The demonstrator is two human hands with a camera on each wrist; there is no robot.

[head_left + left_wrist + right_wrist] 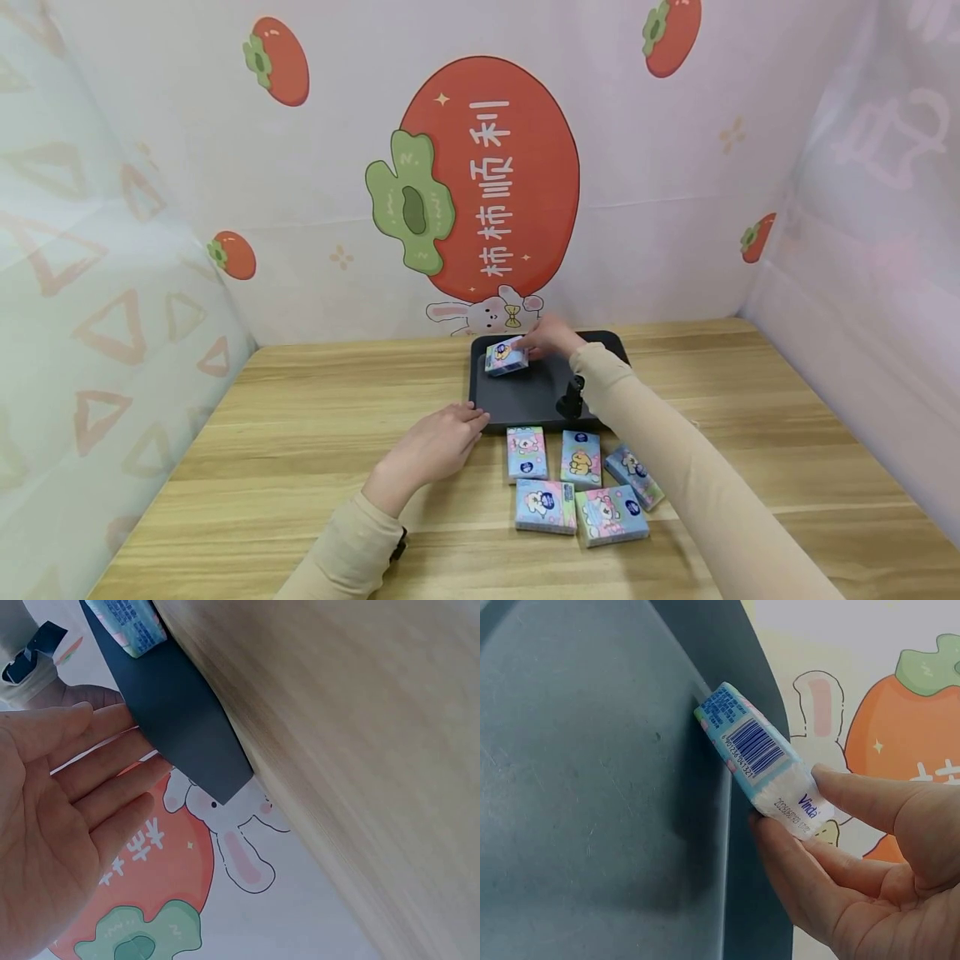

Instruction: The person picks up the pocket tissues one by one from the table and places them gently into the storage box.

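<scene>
A white fabric backdrop (645,167) printed with persimmons, one very large, rises behind the dark grey tray (513,404), which sits on a wood-grain table (337,392). A beige right sleeve (690,467) reaches over the tray's near right side, and a beige left sleeve (341,542) comes in from nearer than its near left corner. At that corner the left hand (442,442) has its fingers extended, fingertips against the rim. The right hand (551,335), over the tray's far side, pinches one end of a Vinda tissue pack (504,357) between thumb and fingers. I see that pack tilted inside the far left corner; whether its underside touches the tray floor, I can't tell.

Five similar packs lie on the near side of the tray. Closest to its edge are a bunny-printed pack (527,454), a pack with a yellow puppy (581,458) and a slanted pack (635,475) by the near right corner. Farther from the tray, a sideways pack (545,507) lies just beside a slightly turned pack (612,515). Smallest, a black wrist mount (572,398) shows above the tray.
</scene>
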